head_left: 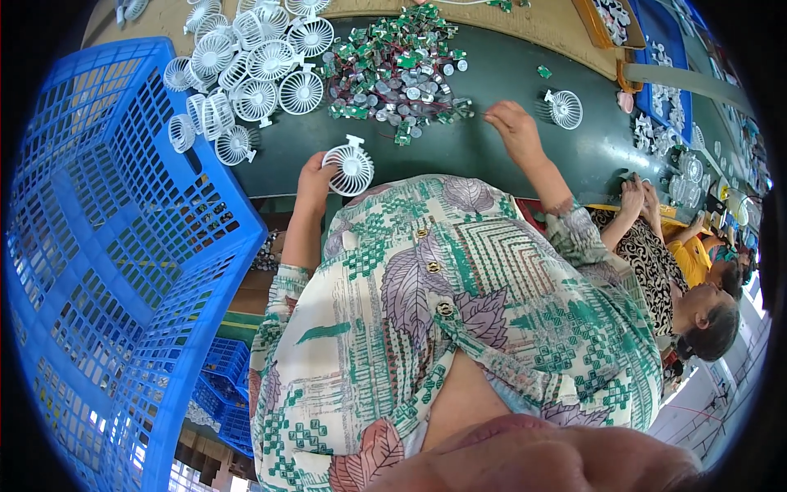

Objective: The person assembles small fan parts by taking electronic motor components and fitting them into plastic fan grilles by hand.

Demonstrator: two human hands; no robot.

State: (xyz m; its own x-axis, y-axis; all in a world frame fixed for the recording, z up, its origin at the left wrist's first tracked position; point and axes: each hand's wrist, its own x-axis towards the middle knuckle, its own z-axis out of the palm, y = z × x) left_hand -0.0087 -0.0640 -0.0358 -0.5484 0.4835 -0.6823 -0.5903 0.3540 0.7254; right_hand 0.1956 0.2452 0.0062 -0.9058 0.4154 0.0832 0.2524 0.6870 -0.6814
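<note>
My left hand (315, 180) grips the rim of a round white fan housing (351, 170) with a short stem, held just over the near table edge. To the right, my right hand (516, 134) hovers above the green tabletop (492, 176), fingers drawn together; whatever is between them, if anything, is too small to make out. Its fingertips are beside a heap of small motors with green circuit boards and thin red wires (402, 78). Several white fan housings (262, 70) are piled on the left. A lone fan housing (565, 109) lies right of my right hand.
A large blue plastic crate (143, 271) stands at my left against the table. On the far right are a blue tray (674, 78) of white parts and an orange-edged box (611, 23). Another person's hands (639, 199) work at the table to my right.
</note>
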